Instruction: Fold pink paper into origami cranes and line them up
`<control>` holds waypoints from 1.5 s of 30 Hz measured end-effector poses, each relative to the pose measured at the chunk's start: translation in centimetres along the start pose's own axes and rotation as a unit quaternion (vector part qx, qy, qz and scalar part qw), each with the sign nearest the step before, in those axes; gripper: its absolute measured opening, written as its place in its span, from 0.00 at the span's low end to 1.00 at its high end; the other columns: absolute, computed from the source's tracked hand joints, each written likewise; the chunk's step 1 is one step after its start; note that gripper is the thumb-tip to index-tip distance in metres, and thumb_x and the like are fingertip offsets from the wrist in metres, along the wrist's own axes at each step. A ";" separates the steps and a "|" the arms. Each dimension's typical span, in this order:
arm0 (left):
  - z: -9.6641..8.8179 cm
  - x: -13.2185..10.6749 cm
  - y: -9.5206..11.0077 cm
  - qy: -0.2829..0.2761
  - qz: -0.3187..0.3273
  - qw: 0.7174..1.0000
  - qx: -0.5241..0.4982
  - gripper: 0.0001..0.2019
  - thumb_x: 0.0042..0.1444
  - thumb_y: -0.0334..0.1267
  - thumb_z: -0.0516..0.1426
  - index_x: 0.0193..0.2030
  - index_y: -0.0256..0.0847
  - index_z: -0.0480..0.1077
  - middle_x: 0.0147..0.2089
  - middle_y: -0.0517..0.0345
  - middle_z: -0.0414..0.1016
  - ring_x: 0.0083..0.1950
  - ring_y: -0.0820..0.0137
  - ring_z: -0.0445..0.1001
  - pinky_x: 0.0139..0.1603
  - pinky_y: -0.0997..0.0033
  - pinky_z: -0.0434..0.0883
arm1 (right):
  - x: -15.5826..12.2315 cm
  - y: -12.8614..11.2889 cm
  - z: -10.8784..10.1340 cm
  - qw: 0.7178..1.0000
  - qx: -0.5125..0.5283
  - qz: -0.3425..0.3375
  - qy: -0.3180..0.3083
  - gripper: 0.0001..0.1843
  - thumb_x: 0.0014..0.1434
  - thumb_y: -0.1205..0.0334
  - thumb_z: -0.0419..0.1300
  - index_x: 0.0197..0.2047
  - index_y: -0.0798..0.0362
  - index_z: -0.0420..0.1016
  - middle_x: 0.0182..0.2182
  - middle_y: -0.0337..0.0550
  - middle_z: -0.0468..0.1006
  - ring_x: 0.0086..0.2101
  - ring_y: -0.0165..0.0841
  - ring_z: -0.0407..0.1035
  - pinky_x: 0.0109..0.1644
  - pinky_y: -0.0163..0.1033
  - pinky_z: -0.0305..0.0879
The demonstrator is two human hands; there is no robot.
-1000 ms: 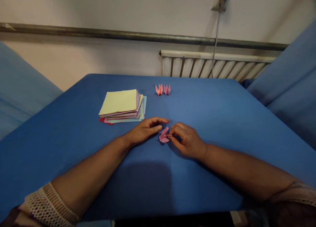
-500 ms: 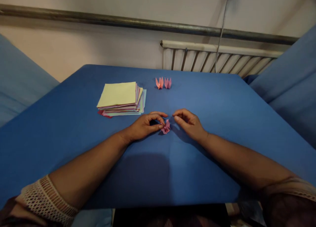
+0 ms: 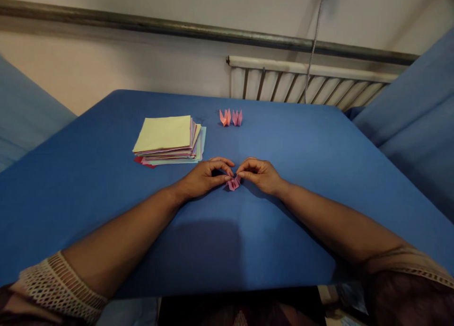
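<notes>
A small pink folded-paper origami piece point(image 3: 233, 184) is on the blue table, pinched between both hands. My left hand point(image 3: 209, 175) grips its left point with thumb and fingers closed. On the other side, my right hand point(image 3: 260, 175) pinches the right point between thumb and forefinger. The fingertips cover the upper parts of the folds. Farther back stand two more origami pieces side by side, an orange-pink one point(image 3: 225, 118) and a mauve-pink one point(image 3: 237, 118), both with upright points.
A stack of coloured paper sheets point(image 3: 163, 133), yellow on top, lies left of centre on the blue-covered table point(image 3: 301, 141). Behind the table are a metal rail point(image 3: 170, 29) and a radiator point(image 3: 269, 65). Blue curtains point(image 3: 414, 122) hang at both sides.
My right hand has moved left and closed on the right point of the pink origami piece. My left hand still holds the other side. The whole view has shifted slightly.
</notes>
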State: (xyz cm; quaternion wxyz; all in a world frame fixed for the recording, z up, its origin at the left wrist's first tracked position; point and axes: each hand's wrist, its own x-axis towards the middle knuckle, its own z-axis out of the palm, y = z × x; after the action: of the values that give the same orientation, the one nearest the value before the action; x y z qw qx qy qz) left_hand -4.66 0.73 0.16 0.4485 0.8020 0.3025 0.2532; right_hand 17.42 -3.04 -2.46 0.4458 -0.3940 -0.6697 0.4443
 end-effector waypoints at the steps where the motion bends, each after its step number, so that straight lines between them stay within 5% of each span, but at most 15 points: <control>1: 0.0 0.0 0.0 -0.003 0.001 1.000 0.001 0.09 0.56 0.43 0.62 0.37 0.40 0.77 0.52 0.50 0.75 0.53 0.65 0.74 0.61 0.59 0.67 | 0.0 0.0 0.0 1.000 -0.006 -0.002 0.000 0.06 0.57 0.60 0.64 0.32 0.53 0.77 0.30 0.38 0.74 0.31 0.29 0.69 0.40 0.38 0.67; 12: 0.0 0.1 -0.1 -0.004 -0.008 1.000 0.014 0.09 0.56 0.44 0.62 0.37 0.40 0.78 0.52 0.49 0.77 0.55 0.62 0.74 0.63 0.56 0.66 | 0.2 0.0 0.0 0.998 -0.059 0.014 0.007 0.07 0.59 0.63 0.61 0.31 0.53 0.77 0.30 0.39 0.75 0.33 0.30 0.70 0.44 0.40 0.65; 24: -0.1 0.0 0.3 -0.013 -0.011 1.000 -0.002 0.07 0.56 0.42 0.62 0.36 0.40 0.78 0.53 0.49 0.76 0.55 0.62 0.75 0.63 0.55 0.67 | 0.0 -0.1 -0.2 0.999 -0.040 -0.003 0.002 0.14 0.66 0.56 0.55 0.40 0.50 0.81 0.35 0.41 0.77 0.37 0.31 0.72 0.48 0.41 0.68; 29: -0.1 0.1 -0.2 -0.006 -0.011 1.000 0.006 0.08 0.56 0.43 0.62 0.37 0.41 0.78 0.54 0.49 0.76 0.54 0.61 0.76 0.63 0.54 0.67 | 0.2 0.1 0.1 0.999 0.042 0.019 -0.003 0.06 0.58 0.59 0.62 0.34 0.52 0.77 0.32 0.39 0.76 0.34 0.30 0.72 0.44 0.41 0.69; 38: 0.1 0.2 -0.4 0.000 -0.013 1.000 -0.004 0.09 0.55 0.44 0.63 0.37 0.41 0.79 0.54 0.48 0.77 0.53 0.60 0.77 0.63 0.53 0.67 | 0.2 -0.6 0.4 0.996 -0.079 -0.017 0.033 0.09 0.59 0.67 0.59 0.27 0.52 0.73 0.28 0.38 0.72 0.32 0.31 0.68 0.43 0.40 0.65; 45: 0.1 0.0 -0.2 0.025 -0.024 0.998 -0.043 0.10 0.52 0.45 0.65 0.34 0.41 0.78 0.53 0.47 0.77 0.52 0.59 0.77 0.62 0.52 0.68 | 0.3 -0.1 0.5 0.998 -0.026 -0.002 0.053 0.14 0.67 0.57 0.52 0.40 0.51 0.77 0.36 0.42 0.77 0.38 0.32 0.71 0.48 0.42 0.66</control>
State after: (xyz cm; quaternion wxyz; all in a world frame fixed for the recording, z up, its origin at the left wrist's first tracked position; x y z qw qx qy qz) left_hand -4.62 0.81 -0.07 0.4806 0.7679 0.3221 0.2750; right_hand 16.82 -2.88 -2.44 0.4711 -0.4268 -0.6573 0.4049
